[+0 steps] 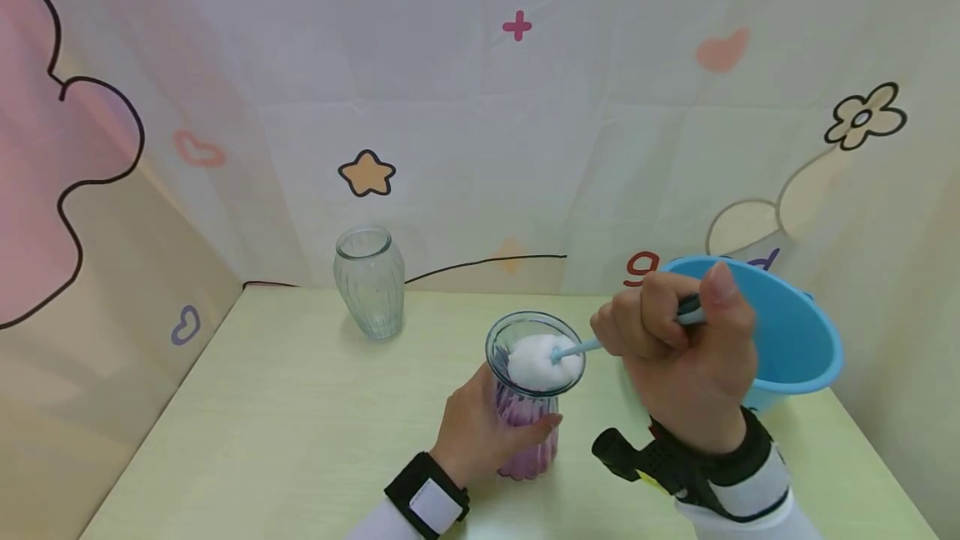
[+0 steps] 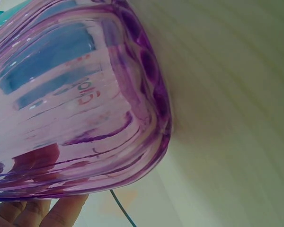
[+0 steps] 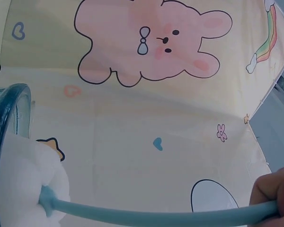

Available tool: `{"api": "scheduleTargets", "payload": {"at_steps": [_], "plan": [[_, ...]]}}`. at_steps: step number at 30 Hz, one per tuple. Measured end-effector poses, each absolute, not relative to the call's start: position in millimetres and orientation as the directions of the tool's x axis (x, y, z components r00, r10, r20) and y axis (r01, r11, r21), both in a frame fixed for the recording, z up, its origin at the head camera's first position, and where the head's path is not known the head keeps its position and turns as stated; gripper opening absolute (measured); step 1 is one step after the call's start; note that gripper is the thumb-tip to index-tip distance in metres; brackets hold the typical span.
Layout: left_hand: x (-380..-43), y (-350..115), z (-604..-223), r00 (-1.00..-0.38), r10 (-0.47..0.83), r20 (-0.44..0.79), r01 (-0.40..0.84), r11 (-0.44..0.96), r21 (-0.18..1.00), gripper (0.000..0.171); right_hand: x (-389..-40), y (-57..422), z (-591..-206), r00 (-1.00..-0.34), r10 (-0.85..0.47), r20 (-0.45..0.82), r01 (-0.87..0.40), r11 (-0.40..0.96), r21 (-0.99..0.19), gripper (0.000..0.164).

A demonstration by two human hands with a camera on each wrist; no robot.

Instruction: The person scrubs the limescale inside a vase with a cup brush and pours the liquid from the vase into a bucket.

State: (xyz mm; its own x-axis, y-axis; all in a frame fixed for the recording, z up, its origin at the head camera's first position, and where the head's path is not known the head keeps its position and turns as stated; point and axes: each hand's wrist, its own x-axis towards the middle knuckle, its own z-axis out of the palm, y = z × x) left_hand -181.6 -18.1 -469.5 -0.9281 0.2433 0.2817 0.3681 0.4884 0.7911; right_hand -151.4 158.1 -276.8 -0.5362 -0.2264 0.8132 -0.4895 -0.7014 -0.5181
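1 pale surface (image 1: pixel 300 432): carries the bucket and 1 clear vase.
Blue bucket (image 1: pixel 795 340): 2 o'clock from the purple vase, probably there for easy reach.
Purple vase (image 1: pixel 521 411): 4 o'clock from the clear one, mouth up, perhaps to admit the brush.
Clear vase (image 1: pixel 377 294): upright, well apart, seemingly out of the way.
Right hand (image 1: pixel 678 348): fingers curled around the brush handle.
Left hand (image 1: pixel 487 432): fingers wrapped around the purple vase, likely steadying it.
Sponge brush (image 1: pixel 536 363): white head in its mouth, handle toward 2 o'clock.

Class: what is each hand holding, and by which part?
The left hand grips the purple vase around its body; the right hand grips the sponge brush by its blue handle.
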Motion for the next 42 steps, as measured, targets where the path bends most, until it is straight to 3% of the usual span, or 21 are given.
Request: {"api": "scheduleTargets", "payload": {"at_steps": [11,17,42], "plan": [[-181,-17,-468,-0.926,0.244,0.288,0.373,0.492,0.786,0.086,-157,158,-274,-0.536,-0.302,0.788,-0.5,-0.639,-0.585,0.052],[-182,-17,-469,-0.921,0.248,0.3,0.387,0.493,0.779,0.086,-161,160,-274,-0.576,-0.315,0.755,-0.493,-0.603,-0.627,0.053],[-181,-19,-468,-0.923,0.242,0.299,0.382,0.492,0.782,0.085,-174,148,-285,-0.633,-0.263,0.728,-0.483,-0.601,-0.637,0.054]]}}
